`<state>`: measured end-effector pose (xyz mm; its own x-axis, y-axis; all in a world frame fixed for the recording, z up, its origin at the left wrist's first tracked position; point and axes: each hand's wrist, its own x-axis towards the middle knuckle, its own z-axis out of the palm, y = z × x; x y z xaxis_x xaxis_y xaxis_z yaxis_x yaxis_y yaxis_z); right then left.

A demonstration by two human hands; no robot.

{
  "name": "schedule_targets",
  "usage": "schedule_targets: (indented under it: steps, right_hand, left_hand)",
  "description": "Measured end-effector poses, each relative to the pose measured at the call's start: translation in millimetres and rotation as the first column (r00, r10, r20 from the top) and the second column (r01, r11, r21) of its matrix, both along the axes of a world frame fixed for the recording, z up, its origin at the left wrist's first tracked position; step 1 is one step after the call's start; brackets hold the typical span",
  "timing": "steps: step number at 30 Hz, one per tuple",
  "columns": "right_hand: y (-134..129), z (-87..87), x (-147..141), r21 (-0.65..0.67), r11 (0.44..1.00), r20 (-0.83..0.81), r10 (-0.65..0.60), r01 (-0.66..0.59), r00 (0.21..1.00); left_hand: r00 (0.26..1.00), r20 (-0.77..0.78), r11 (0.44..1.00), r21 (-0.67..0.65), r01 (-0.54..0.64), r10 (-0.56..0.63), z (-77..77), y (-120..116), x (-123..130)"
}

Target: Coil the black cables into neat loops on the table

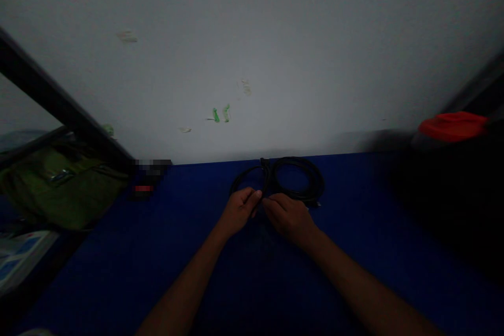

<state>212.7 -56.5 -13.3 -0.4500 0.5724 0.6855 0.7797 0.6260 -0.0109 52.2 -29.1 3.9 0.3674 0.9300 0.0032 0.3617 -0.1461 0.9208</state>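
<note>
A black cable [246,171], looped into a coil, is pinched between the thumb and fingers of my left hand [239,211]. Close beside it, my right hand [289,216] is closed with the fingertips pressed together near the same coil. Whatever sits in that pinch is too small and dark to make out. A second coiled black cable [318,177] lies on the blue surface just beyond my right hand. Its connector end pokes out near my knuckles.
The blue tabletop [346,189] meets a pale wall [315,52] with scuffs and green marks. Left are a pixelated dark object [151,178], an olive-green bag [66,181] and a white-and-blue box [23,257]. On the right, a red lid [452,126] shows behind a large dark shape [444,210].
</note>
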Motion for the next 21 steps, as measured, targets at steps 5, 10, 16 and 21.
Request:
schedule_targets:
  steps: [5,10,16,21]
  right_hand:
    - [0,-1.3,-1,0.002,1.0,-0.001,-0.011,0.011,1.0]
    - [0,-3.1,-4,-0.065,0.998,-0.054,-0.022,0.018,0.998]
    - [-4,1.7,-12,-0.392,0.91,-0.529,-0.101,-0.137,0.843]
    - [-5,3.7,-19,-0.55,0.617,-0.835,-0.376,-0.563,0.402]
  left_hand:
    - [1.0,-0.016,0.999,0.034,-0.013,0.013,1.5,0,0]
    - [1.0,-0.016,1.0,0.023,-0.01,0.01,1.5,-1,1]
    - [1.0,-0.004,0.999,0.042,-0.01,0.01,-2.5,-1,4]
    - [1.0,0.008,0.999,0.048,-0.006,0.006,-5.9,-1,4]
